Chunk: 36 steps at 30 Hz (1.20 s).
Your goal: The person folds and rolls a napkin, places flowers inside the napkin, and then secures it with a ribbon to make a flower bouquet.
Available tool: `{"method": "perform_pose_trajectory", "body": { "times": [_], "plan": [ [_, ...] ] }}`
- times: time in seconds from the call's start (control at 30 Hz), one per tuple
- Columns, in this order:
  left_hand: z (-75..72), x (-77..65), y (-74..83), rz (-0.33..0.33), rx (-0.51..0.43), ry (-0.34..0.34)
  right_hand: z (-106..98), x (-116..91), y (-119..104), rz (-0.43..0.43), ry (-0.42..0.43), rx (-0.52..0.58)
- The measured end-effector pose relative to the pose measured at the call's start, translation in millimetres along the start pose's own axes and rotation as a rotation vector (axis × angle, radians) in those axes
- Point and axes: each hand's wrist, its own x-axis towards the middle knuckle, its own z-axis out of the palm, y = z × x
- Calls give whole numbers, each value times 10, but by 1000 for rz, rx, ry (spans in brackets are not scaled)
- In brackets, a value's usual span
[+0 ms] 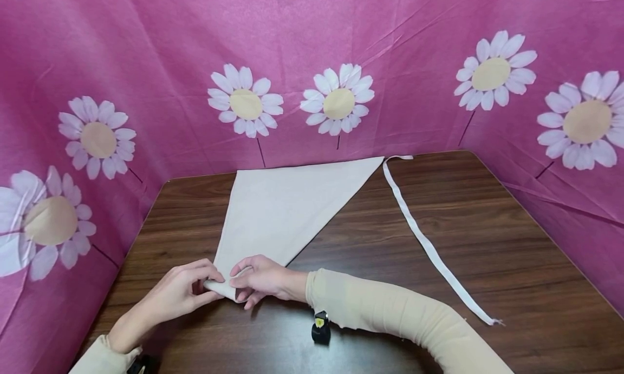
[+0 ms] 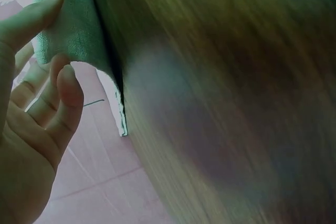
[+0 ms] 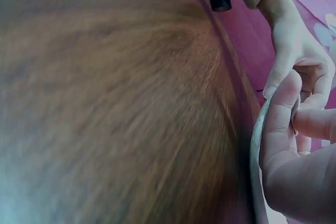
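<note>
White cloth (image 1: 283, 211) lying on table (image 1: 375, 238), strap (image 1: 427, 248) lying at three o'clock.
Left hand (image 1: 177, 293), right hand (image 1: 265, 279) pinching cloth's seven-o'clock corner.

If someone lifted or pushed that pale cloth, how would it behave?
The pale cloth would probably droop, since its near end bends between the left hand and right hand. It looks light, given its thin edge. Mostly lying flat, it would likely wrinkle, not roll, if pushed.
</note>
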Motion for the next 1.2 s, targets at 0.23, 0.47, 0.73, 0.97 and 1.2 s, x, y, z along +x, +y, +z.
{"method": "perform_pose_trajectory", "body": {
  "times": [0.23,0.47,0.73,0.97,1.2],
  "plan": [
    [-10,-9,-25,-7,-25,-72,-48,-50,-37,-184,50,-506],
    [-44,-1,-35,-47,-15,-170,7,-76,-22,-179,82,-714],
    [-36,29,-48,-78,-17,-173,-4,-43,2,-166,21,-631],
    [-17,41,-69,-79,24,-115,-43,-13,-23,-56,47,-401],
    [-9,46,-107,-44,41,-150,-37,-15,-54,-5,81,-371]
  ]
}}
